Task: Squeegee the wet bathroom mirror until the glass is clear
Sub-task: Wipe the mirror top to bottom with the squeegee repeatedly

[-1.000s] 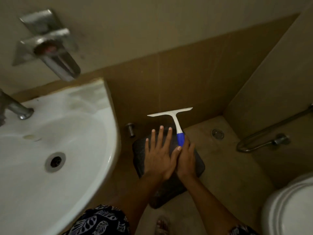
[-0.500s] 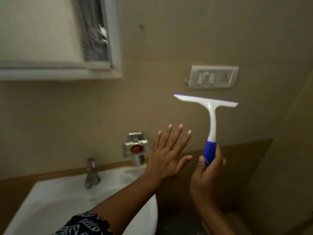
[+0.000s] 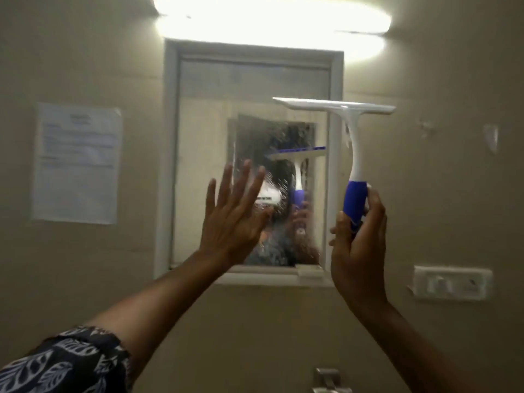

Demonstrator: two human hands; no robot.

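A white-framed mirror (image 3: 255, 95) hangs on the beige wall straight ahead, its lower glass speckled with water drops. My right hand (image 3: 357, 245) grips the blue handle of a white squeegee (image 3: 351, 143), held upright in front of the mirror's right frame edge, blade on top and level. The squeegee and a hand show reflected in the glass. My left hand (image 3: 234, 214) is raised flat with fingers spread in front of the lower left of the glass, holding nothing. Whether it touches the glass I cannot tell.
A bright tube light (image 3: 272, 18) glares above the mirror. A paper notice (image 3: 76, 163) is stuck to the wall at left. A white switch plate (image 3: 452, 282) sits low on the right. A metal tap fitting (image 3: 329, 378) shows at the bottom edge.
My view has swung up from the floor and basin to the mirror. Both hands have risen from floor level, the right one lifting the squeegee to mirror height.
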